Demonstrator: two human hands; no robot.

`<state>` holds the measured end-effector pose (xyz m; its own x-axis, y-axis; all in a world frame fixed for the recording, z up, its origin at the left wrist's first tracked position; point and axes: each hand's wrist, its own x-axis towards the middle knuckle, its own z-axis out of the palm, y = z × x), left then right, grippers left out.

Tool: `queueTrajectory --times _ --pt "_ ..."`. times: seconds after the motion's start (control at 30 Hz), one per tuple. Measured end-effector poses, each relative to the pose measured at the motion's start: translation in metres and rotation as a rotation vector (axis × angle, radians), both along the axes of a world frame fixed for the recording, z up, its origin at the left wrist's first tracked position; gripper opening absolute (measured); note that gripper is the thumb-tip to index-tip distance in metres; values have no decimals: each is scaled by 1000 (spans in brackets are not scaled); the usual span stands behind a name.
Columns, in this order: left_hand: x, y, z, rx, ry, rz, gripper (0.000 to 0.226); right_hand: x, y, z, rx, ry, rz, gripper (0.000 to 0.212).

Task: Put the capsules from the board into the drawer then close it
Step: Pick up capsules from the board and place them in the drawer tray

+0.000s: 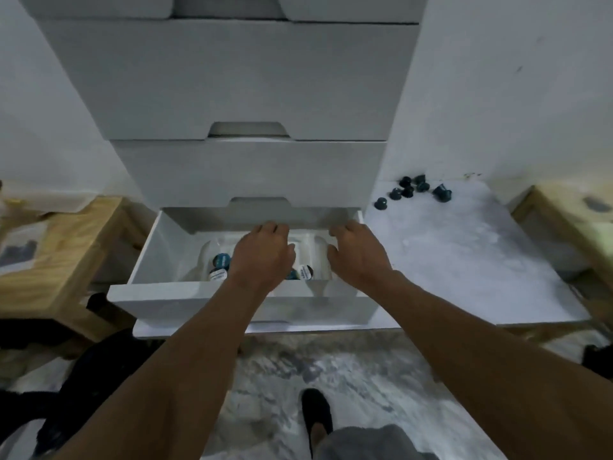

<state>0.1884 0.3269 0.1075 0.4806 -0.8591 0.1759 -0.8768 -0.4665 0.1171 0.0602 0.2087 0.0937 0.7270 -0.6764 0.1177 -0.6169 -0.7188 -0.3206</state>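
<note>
Head view: forearms stretched forward, left hand [262, 255] and right hand [360, 255] palms down inside the open drawer [199, 295], fingers curled, any hold impossible to tell. Dark capsules [408, 190] clustered at the board's [464, 260] far left corner.

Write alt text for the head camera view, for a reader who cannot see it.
The left hand and right hand reach into the open drawer of a white drawer unit, above a few capsules lying inside; whether they hold anything is hidden. Several dark capsules lie on the white board to the right.
</note>
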Motion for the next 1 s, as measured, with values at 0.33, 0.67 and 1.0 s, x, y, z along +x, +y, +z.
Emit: queueTrajectory --times 0.33,0.67,1.0 --pt "-94 -59 29 -126 -9 -272 33 -116 -33 37 -57 -48 -187 34" --pt "-170 -169 29 -81 -26 -282 35 -199 -128 29 -30 -62 -220 34" --pt "-205 -256 1 -43 69 -90 36 -233 -251 17 14 43 -31 46"
